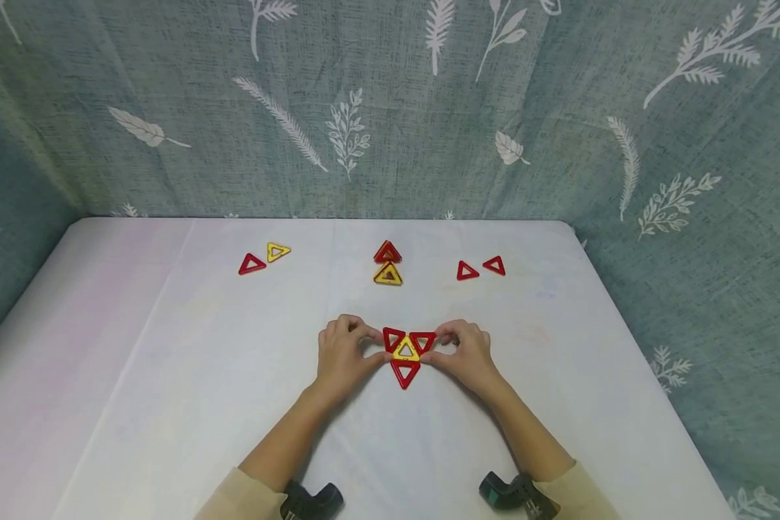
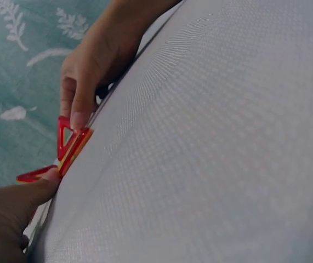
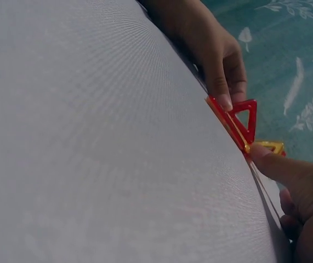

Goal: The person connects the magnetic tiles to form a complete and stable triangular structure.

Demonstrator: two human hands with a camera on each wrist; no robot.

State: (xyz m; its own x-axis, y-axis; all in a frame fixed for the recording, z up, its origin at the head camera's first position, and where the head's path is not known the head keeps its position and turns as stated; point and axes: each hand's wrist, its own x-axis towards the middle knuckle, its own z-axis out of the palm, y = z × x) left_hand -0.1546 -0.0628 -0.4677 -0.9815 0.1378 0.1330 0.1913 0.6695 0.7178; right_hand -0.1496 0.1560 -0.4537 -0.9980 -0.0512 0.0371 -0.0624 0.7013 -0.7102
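Observation:
A yellow magnetic triangle tile [image 1: 406, 359] lies mid-table, edged by three red triangle tiles. My left hand [image 1: 346, 354] pinches the upper-left red tile [image 1: 393, 331] between thumb and index finger. On the other side, my right hand [image 1: 464, 354] has the upper-right red tile [image 1: 422, 334] in a thumb-and-finger pinch. The lower red tile [image 1: 399, 374] points toward me, untouched by fingers. Both thumbs meet the yellow tile's lower corners. In the left wrist view, a red tile [image 2: 61, 137] stands raised off the cloth near the fingertips; the right wrist view shows a raised red tile [image 3: 251, 123] too.
At the back left lie a red tile [image 1: 251, 269] and a yellow tile [image 1: 269, 253]. Behind the hands sit a red stack [image 1: 387, 247] and a yellow stack [image 1: 388, 282]. Two red tiles [image 1: 467, 276] rest back right. A leaf-patterned curtain [image 1: 390, 130] borders the white table [image 1: 169, 375].

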